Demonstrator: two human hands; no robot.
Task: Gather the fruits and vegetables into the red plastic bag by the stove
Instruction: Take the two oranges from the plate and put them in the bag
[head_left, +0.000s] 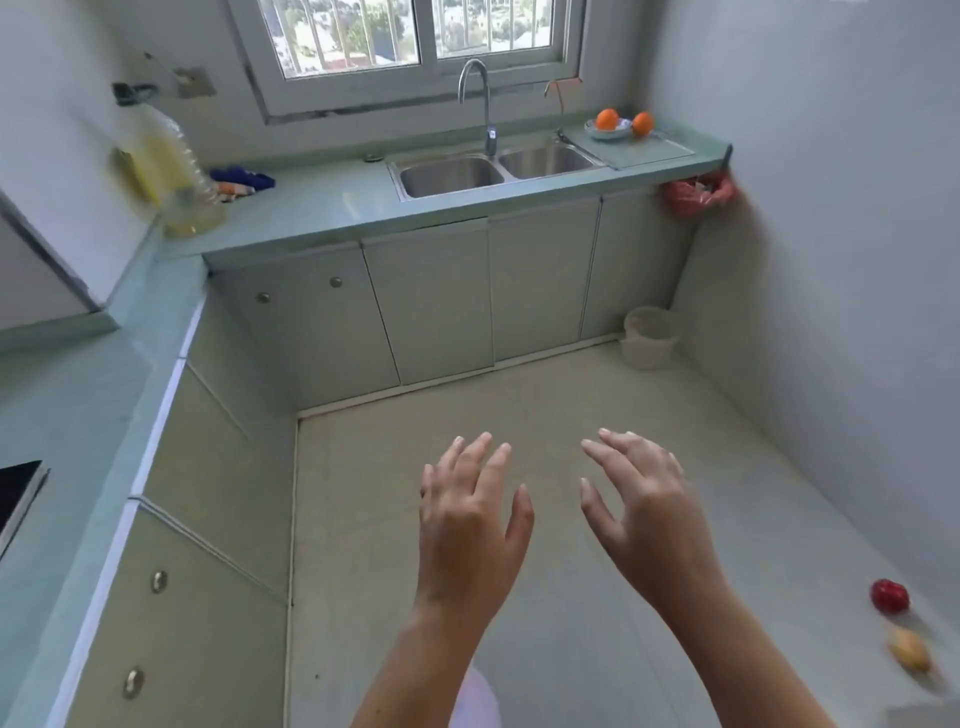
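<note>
Two bare forearms reach forward from the near edge of the scene, side by side and slightly apart. The left hand (470, 514) is held palm down, back of the hand facing up, fingers spread and extended toward the far side, thumb angled out to the right. The right hand (647, 512) mirrors it, fingers loosely curled and fanned toward the left, thumb pointing down and inward. Both hands are empty and touch nothing; the wrists are straight.
</note>
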